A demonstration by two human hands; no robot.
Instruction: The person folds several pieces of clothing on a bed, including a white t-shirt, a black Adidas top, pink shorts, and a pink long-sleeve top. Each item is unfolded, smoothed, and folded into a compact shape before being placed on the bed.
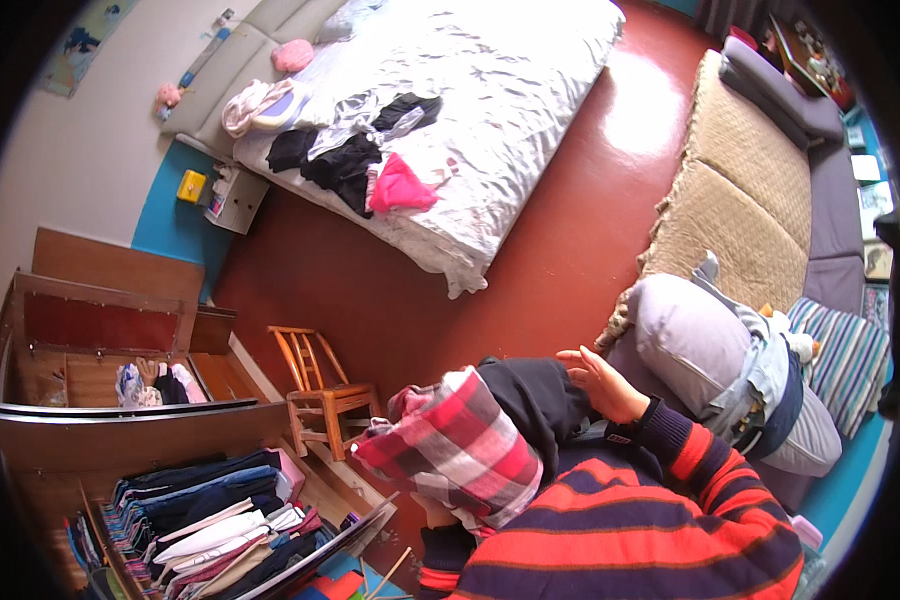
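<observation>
A bundled red, white and black plaid garment (469, 442) rests on my left forearm and hand. Only part of my left hand (436, 511) shows beneath it, and its fingers are hidden by the cloth. Against the plaid bundle lies a black garment (536, 401), in front of my chest. My right hand (606, 386) is at the black garment's right edge, fingers extended and slightly apart, not closed on anything. Whether its palm touches the cloth cannot be told.
An open wardrobe (135, 421) with hanging clothes (210, 517) stands at lower left, a wooden chair (330, 394) beside it. Ahead is a bed (495, 150) with loose dark clothes (345, 161) and a pink garment (401, 186). At right is a sofa (742, 187) with cushions (686, 322).
</observation>
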